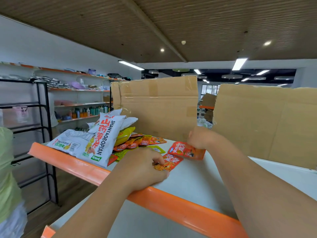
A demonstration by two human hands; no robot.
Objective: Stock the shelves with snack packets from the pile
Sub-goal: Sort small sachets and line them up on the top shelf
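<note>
On the white top shelf [193, 177] with an orange front edge lies a pile of snack packets [137, 143]: large white bags [101, 140], a yellow bag [123, 134] and several small orange-red sachets. My left hand [145, 167] pinches a small red packet [169, 163] lying flat on the shelf. Further back, my right hand [199, 137] grips the top edge of a second red packet [187, 151], which touches the shelf.
Two upright cardboard sheets [159, 107] [264, 124] wall off the back of the shelf. A black metal rack [42, 127] stands at left, with stocked wall shelves [80, 102] behind it. A person in a green top [6, 177] is at the far left edge.
</note>
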